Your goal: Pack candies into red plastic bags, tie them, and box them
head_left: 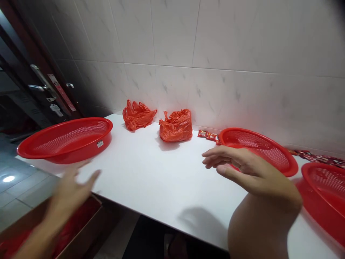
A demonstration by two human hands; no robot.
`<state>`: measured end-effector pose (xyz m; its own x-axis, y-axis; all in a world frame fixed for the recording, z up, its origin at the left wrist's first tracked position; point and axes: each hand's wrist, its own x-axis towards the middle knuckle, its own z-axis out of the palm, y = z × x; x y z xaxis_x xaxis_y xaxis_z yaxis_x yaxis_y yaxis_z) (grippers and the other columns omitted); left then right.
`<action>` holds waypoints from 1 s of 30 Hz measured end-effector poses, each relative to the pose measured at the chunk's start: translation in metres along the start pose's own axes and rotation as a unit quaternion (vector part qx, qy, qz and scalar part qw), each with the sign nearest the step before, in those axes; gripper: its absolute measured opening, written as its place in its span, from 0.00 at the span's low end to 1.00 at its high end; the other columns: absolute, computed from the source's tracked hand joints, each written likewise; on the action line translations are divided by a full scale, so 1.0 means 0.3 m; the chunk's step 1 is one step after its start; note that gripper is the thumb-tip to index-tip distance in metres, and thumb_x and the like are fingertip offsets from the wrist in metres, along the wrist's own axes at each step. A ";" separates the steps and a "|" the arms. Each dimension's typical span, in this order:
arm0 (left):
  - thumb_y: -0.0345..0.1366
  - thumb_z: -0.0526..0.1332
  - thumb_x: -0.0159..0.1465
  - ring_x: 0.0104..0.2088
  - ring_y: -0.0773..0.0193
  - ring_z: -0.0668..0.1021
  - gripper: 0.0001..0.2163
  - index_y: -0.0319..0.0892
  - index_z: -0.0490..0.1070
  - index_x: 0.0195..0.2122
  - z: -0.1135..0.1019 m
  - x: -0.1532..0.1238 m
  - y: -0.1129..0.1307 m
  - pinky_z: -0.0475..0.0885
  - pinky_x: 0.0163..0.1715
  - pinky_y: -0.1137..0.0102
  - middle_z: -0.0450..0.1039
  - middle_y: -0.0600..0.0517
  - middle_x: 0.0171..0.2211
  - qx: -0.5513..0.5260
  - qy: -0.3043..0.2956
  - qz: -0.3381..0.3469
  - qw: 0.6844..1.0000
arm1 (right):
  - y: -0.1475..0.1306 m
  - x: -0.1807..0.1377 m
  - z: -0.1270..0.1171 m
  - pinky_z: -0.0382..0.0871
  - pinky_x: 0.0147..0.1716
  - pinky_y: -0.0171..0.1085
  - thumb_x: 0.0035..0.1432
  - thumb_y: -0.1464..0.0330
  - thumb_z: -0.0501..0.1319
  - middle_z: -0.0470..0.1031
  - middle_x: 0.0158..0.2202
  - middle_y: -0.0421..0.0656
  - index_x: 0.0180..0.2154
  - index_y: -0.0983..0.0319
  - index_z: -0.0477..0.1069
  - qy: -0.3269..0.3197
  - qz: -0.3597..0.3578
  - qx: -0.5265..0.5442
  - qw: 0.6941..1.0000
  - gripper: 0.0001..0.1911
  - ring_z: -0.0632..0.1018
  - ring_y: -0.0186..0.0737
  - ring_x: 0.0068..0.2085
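My left hand [71,189] is blurred by motion near the front left edge of the white table. It holds nothing, with the thumb apart from the fingers. The nearest thing to it is a red plastic basket [78,155] with a small label on its side. On the right, my right hand [239,163] hovers over the table, fingers bent and apart from the thumb, with nothing in it. Behind that hand stands another red basket [285,158], partly covered by it. Two red plastic bags, a loose one [137,117] and a fuller one [176,126], rest by the wall.
Small red packets [207,135] lie along the tiled wall, and more packets [320,158] lie at the far right. A third red basket [323,194] stands at the right edge. Below the table's front left is a cardboard box [83,230] with red contents. A door [35,64] is at left.
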<state>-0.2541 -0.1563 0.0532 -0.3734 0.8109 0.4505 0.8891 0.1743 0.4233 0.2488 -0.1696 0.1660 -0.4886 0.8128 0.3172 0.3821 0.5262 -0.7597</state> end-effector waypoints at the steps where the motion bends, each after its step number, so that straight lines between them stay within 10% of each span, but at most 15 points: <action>1: 0.54 0.58 0.66 0.55 0.44 0.81 0.26 0.47 0.70 0.61 0.096 0.015 0.041 0.81 0.51 0.49 0.75 0.46 0.62 -0.055 -0.023 0.056 0.997 | 0.034 0.030 0.018 0.81 0.46 0.43 0.71 0.58 0.63 0.83 0.48 0.49 0.56 0.57 0.78 -0.008 0.005 0.031 0.999 0.17 0.84 0.46 0.49; 6: 0.42 0.59 0.70 0.71 0.48 0.68 0.26 0.45 0.65 0.69 0.486 0.130 0.420 0.66 0.70 0.52 0.62 0.43 0.73 -0.149 -0.100 0.335 0.925 | 0.374 0.196 0.242 0.76 0.36 0.39 0.66 0.54 0.63 0.81 0.36 0.44 0.45 0.62 0.77 0.090 0.129 0.130 0.979 0.18 0.82 0.40 0.34; 9: 0.35 0.64 0.66 0.69 0.44 0.70 0.35 0.45 0.56 0.74 0.624 0.197 0.626 0.73 0.63 0.53 0.57 0.41 0.75 -0.121 -0.099 0.319 0.935 | 0.574 0.222 0.395 0.72 0.33 0.37 0.61 0.55 0.65 0.78 0.32 0.42 0.41 0.62 0.77 0.235 0.175 0.089 0.952 0.17 0.77 0.37 0.30; 13: 0.29 0.59 0.66 0.52 0.45 0.81 0.20 0.39 0.73 0.59 0.749 0.215 0.695 0.75 0.54 0.54 0.80 0.39 0.52 -0.137 -0.040 0.246 0.959 | 0.688 0.191 0.481 0.71 0.32 0.38 0.63 0.54 0.63 0.78 0.34 0.41 0.51 0.60 0.78 0.260 0.174 0.087 0.946 0.22 0.76 0.37 0.28; 20: 0.33 0.56 0.69 0.47 0.47 0.79 0.07 0.43 0.74 0.39 0.774 0.163 0.616 0.74 0.52 0.51 0.78 0.40 0.40 -0.185 0.060 0.286 0.938 | 0.773 0.196 0.453 0.68 0.24 0.35 0.64 0.43 0.61 0.78 0.34 0.42 0.56 0.61 0.74 0.282 0.182 0.191 0.922 0.32 0.73 0.35 0.24; 24: 0.32 0.61 0.65 0.55 0.48 0.78 0.03 0.47 0.74 0.35 0.753 0.066 0.683 0.72 0.56 0.51 0.80 0.44 0.45 -0.271 0.106 0.477 0.829 | 0.780 0.221 0.441 0.63 0.19 0.33 0.59 0.32 0.57 0.79 0.37 0.43 0.58 0.59 0.69 0.301 0.162 0.345 0.874 0.43 0.73 0.35 0.22; 27: 0.26 0.59 0.65 0.57 0.51 0.79 0.09 0.47 0.76 0.37 0.754 -0.001 0.755 0.72 0.56 0.53 0.81 0.45 0.49 -0.298 0.048 0.605 0.737 | 0.752 0.217 0.427 0.72 0.25 0.38 0.54 0.28 0.55 0.81 0.44 0.48 0.57 0.56 0.70 0.308 0.113 0.426 0.843 0.46 0.80 0.42 0.31; 30: 0.22 0.56 0.66 0.51 0.55 0.81 0.13 0.46 0.78 0.36 0.768 -0.018 0.795 0.73 0.54 0.56 0.83 0.47 0.47 -0.256 -0.067 0.643 0.718 | 0.730 0.198 0.413 0.79 0.40 0.44 0.55 0.33 0.61 0.80 0.53 0.50 0.57 0.54 0.71 0.320 0.070 0.449 0.831 0.41 0.83 0.50 0.47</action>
<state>0.0209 0.0097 -0.0295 0.7301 0.1697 0.6619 0.2489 -0.9682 -0.0263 0.2063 -0.0371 -0.0518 0.1394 0.9678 0.2096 -0.4794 0.2511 -0.8409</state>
